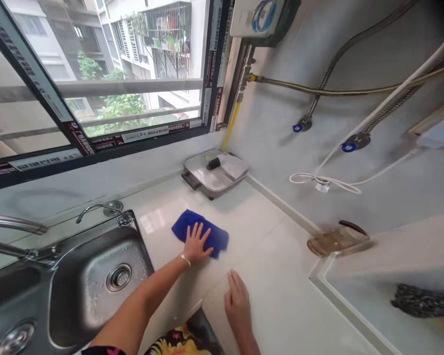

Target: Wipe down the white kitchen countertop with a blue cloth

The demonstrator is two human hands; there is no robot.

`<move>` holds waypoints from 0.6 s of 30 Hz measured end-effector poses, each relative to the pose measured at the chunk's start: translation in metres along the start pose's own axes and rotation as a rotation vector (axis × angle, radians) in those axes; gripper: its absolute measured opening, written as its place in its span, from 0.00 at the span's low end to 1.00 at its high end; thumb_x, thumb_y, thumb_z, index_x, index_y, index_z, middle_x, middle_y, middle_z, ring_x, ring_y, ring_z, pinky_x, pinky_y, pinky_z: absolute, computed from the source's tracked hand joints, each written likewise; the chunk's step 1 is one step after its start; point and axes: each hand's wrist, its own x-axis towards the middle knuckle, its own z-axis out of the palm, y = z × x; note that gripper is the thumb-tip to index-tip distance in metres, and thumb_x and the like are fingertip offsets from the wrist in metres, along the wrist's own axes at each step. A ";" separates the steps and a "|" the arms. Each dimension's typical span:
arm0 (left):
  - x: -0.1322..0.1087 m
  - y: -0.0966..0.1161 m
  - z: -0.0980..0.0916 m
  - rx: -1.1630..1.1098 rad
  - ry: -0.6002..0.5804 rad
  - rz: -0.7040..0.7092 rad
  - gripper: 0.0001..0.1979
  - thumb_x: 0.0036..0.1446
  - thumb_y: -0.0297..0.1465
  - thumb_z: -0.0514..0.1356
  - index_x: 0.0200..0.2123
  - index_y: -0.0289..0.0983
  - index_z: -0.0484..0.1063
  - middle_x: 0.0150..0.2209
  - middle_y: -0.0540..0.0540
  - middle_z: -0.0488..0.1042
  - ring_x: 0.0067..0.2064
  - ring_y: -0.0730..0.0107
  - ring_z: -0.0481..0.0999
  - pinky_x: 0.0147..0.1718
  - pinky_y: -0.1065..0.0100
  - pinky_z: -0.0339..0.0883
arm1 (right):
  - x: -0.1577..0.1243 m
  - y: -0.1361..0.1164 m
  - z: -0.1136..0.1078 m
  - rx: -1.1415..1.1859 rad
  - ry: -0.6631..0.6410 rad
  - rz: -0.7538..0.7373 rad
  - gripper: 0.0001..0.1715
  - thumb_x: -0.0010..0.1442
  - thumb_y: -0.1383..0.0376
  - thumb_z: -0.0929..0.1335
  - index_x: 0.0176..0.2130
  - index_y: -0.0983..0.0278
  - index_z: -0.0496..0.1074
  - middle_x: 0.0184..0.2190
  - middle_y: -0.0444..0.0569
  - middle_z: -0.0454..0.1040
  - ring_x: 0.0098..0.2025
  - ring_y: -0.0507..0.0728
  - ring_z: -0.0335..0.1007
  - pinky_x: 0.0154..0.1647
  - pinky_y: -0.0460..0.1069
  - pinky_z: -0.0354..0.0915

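Observation:
My left hand [197,243] lies flat with its fingers spread on a blue cloth [216,237], pressing it against the white countertop [277,276]. A light bracelet [186,260] circles that wrist. To the right and nearer to me, my right hand [238,301] rests on the countertop with its fingers stretched out and close together. It holds nothing that I can see and is apart from the cloth.
A steel double sink [142,246] with taps is at the left. Behind the cloth sits an electric pan [222,187] with a glass lid. A brownish transparent jug [327,241] stands by the right wall. Hoses [333,92] and a white cable [307,178] hang there.

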 end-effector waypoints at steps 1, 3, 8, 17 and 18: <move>-0.017 0.007 0.002 -0.005 0.006 0.030 0.42 0.58 0.52 0.58 0.71 0.44 0.50 0.73 0.35 0.46 0.73 0.39 0.41 0.66 0.34 0.36 | -0.001 0.001 0.000 0.021 0.016 -0.004 0.32 0.65 0.71 0.57 0.66 0.64 0.59 0.62 0.57 0.67 0.66 0.61 0.60 0.63 0.63 0.65; -0.053 0.014 0.005 -0.008 0.010 0.091 0.43 0.59 0.51 0.58 0.72 0.46 0.48 0.74 0.36 0.45 0.73 0.39 0.41 0.66 0.33 0.36 | -0.003 0.004 0.000 0.071 0.049 -0.001 0.29 0.65 0.70 0.57 0.63 0.64 0.63 0.60 0.57 0.69 0.64 0.60 0.63 0.62 0.62 0.66; -0.125 0.002 -0.006 0.001 -0.033 0.145 0.44 0.58 0.48 0.61 0.72 0.51 0.43 0.74 0.40 0.43 0.73 0.40 0.43 0.66 0.33 0.39 | -0.013 0.011 0.000 0.152 0.078 0.039 0.24 0.66 0.69 0.57 0.57 0.66 0.69 0.58 0.59 0.71 0.61 0.61 0.66 0.62 0.63 0.66; -0.117 -0.084 -0.039 0.001 -0.015 0.053 0.40 0.58 0.47 0.61 0.70 0.51 0.52 0.73 0.42 0.49 0.73 0.44 0.46 0.67 0.36 0.40 | -0.019 0.014 0.005 0.052 0.094 -0.062 0.24 0.69 0.67 0.55 0.59 0.67 0.65 0.58 0.61 0.70 0.62 0.62 0.64 0.60 0.62 0.65; -0.110 -0.094 -0.042 0.002 -0.003 0.032 0.39 0.58 0.47 0.61 0.70 0.50 0.53 0.73 0.42 0.50 0.72 0.44 0.46 0.67 0.36 0.40 | -0.019 0.015 0.005 0.046 0.089 -0.069 0.24 0.69 0.67 0.55 0.60 0.68 0.65 0.58 0.61 0.70 0.62 0.62 0.64 0.60 0.62 0.65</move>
